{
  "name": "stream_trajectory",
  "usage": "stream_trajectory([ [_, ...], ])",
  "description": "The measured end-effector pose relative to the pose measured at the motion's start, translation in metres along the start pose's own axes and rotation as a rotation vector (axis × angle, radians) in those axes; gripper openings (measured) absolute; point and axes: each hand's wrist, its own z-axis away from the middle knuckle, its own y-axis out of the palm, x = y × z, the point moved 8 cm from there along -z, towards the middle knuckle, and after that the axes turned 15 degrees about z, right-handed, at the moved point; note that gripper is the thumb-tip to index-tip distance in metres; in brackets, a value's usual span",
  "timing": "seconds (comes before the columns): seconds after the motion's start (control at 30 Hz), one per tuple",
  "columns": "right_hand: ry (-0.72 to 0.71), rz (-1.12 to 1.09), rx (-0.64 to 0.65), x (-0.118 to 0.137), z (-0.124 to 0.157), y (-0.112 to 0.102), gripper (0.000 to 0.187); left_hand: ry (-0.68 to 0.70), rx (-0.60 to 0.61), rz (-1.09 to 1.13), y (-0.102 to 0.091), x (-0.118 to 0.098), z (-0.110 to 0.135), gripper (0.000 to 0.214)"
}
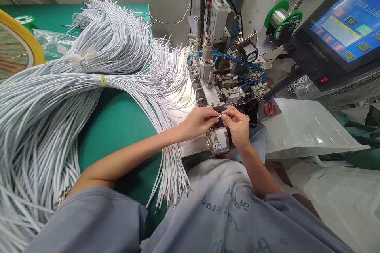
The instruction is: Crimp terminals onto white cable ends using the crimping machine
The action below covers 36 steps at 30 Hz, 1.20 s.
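My left hand [199, 121] and my right hand [238, 125] meet in front of a small bench machine [218, 67]. Both pinch the end of one thin white cable [221, 116] between their fingertips, just below the machine's metal fixture [228, 95]. Large bundles of white cables [89, 71] lie on the green table [118, 122] to my left, and their stripped ends hang over the front edge near my left forearm.
A touchscreen panel [347, 27] stands at the right. A white plastic tray [308, 126] slopes beside the machine, with red scissors [270, 109] at its left edge. A green solder-wire spool [282, 17] sits behind the machine. A yellow tape roll [18, 39] lies at far left.
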Motion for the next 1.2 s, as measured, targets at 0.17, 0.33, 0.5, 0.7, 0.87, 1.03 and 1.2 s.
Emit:
stream_trajectory([
  [0.17, -0.034, 0.185, -0.113, 0.008, 0.007, -0.005, 0.014, -0.015, -0.045, -0.071, -0.004, 0.002, 0.000, 0.017],
  [0.33, -0.018, 0.273, -0.035, 0.015, 0.007, -0.004, 0.019, 0.039, -0.104, -0.155, -0.008, 0.001, 0.002, 0.013],
  [0.5, 0.020, 0.233, 0.085, 0.014, 0.001, -0.002, 0.018, 0.020, -0.145, -0.101, -0.010, 0.002, 0.002, 0.015],
  [0.7, 0.036, 0.053, -0.060, 0.003, 0.005, -0.001, 0.017, -0.079, -0.138, 0.130, -0.010, 0.008, 0.000, 0.019],
  [0.87, 0.005, -0.033, 0.050, 0.000, 0.001, 0.002, 0.018, -0.057, 0.029, 0.245, -0.004, 0.008, -0.004, 0.020],
  [1.03, -0.034, 0.152, 0.218, 0.013, -0.009, -0.002, 0.016, 0.204, 0.060, -0.254, -0.006, -0.006, -0.004, 0.026],
  [1.2, -0.098, 0.294, 0.254, 0.021, -0.012, 0.000, 0.017, 0.318, 0.049, -0.531, 0.001, -0.009, 0.001, 0.032],
])
